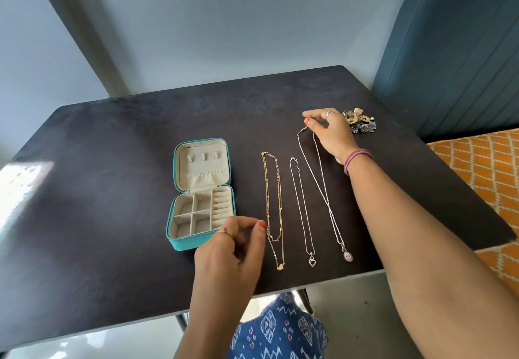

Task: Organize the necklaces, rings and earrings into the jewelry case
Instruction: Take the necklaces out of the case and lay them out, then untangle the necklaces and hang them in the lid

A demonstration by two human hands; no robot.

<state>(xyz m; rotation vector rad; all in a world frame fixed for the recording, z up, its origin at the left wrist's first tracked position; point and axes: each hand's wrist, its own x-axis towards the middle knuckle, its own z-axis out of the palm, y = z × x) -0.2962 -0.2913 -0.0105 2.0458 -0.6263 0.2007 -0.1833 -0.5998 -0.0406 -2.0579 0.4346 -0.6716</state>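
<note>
- Right hand [330, 131] pinches long chain [323, 190] clasp, 1 o'clock.
- Left hand [233, 249] loosely curled, holds nothing, beside case [200, 190].
- Earring pile [361, 123] behind right hand.

Right hand [328, 131] pinching, left hand [233, 249] loosely curled

Dark table [112, 162] bears an open teal jewelry case [200, 193], left of centre, lid laid back, cream compartments showing nothing inside. To its right lie three necklaces side by side, running near to far: gold necklace [273, 210], short silver necklace [302, 210] with heart pendant, long silver necklace [323, 190] with oval pendant. Right hand [327, 131] pinches the long necklace's far end. Left hand [233, 249] hovers by the case's near right corner, fingers loosely curled, holding nothing. Heap of small jewelry [361, 123] sits just beyond the right hand
</note>
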